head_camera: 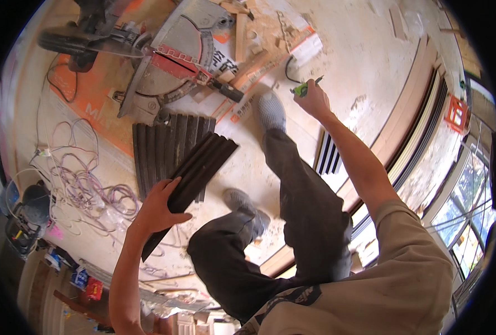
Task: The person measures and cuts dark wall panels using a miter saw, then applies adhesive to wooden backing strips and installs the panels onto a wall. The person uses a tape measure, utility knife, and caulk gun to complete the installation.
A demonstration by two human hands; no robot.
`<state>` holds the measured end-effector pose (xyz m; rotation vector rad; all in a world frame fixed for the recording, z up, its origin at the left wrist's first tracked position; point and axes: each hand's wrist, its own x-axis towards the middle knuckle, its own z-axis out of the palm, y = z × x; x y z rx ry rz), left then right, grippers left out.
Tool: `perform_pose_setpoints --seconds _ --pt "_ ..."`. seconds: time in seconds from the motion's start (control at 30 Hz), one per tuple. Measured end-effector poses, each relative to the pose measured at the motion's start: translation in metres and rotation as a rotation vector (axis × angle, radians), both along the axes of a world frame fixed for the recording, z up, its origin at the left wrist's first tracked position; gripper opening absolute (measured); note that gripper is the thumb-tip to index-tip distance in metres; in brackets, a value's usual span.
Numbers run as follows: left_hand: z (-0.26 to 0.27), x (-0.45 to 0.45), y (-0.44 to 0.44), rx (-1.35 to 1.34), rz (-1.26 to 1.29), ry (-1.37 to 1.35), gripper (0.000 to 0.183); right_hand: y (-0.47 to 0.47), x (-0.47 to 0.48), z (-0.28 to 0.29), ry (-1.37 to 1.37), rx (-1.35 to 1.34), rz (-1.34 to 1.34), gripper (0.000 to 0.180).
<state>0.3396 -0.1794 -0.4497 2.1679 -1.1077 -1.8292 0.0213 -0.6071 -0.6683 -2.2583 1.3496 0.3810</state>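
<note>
My left hand [158, 211] grips a short dark fluted panel piece [204, 167], its thumb and fingers spread across the ribbed length. The piece is held tilted above a row of similar dark fluted pieces [160, 150] on the floor, partly covering them. My right hand [313, 100] is closed around a small green and black hand tool [301, 89], whose exact kind I cannot tell. It is out to the right of my shoe. A mitre saw [177, 67] stands at the upper left with its head raised and its round blade [114, 49] showing.
Offcuts of wood [248, 75] lie beside the saw on printed cardboard [269, 67]. Tangled cords [85, 180] spread over the floor at left. Long panels and strips [419, 138] run along the right, near an orange-red plastic stool [456, 113]. Another short ribbed piece [328, 155] lies beneath my right forearm.
</note>
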Motion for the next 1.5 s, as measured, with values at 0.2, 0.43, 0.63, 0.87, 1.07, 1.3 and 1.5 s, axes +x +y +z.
perform_pose_setpoints --seconds 0.2,0.43,0.63,0.87,1.07,1.3,1.5 --pt "0.069 -0.025 0.0 0.534 0.897 0.728 0.066 0.074 -0.09 0.166 -0.072 0.331 -0.298 0.06" --pt "0.214 -0.093 -0.075 0.301 0.554 0.527 0.082 0.126 -0.231 0.389 -0.553 0.898 -1.149 0.038" --pt "0.337 -0.147 -0.23 -0.168 0.317 0.228 0.091 0.06 -0.206 0.527 -0.855 1.246 -1.257 0.051" --pt "0.466 -0.199 -0.457 -0.485 -0.014 0.004 0.095 -0.086 -0.151 0.682 -1.12 1.234 -0.905 0.041" --pt "0.535 -0.253 -0.602 -0.811 -0.354 -0.183 0.108 -0.19 -0.175 0.75 -1.197 1.069 -0.888 0.048" --pt "0.527 -0.327 -0.75 -0.91 -0.715 -0.168 0.11 -0.29 -0.24 0.753 -1.143 0.639 -1.07 0.048" --pt "0.529 -0.419 -0.907 -0.726 -0.951 -0.055 0.11 -0.401 -0.307 0.742 -0.951 0.532 -1.434 0.052"
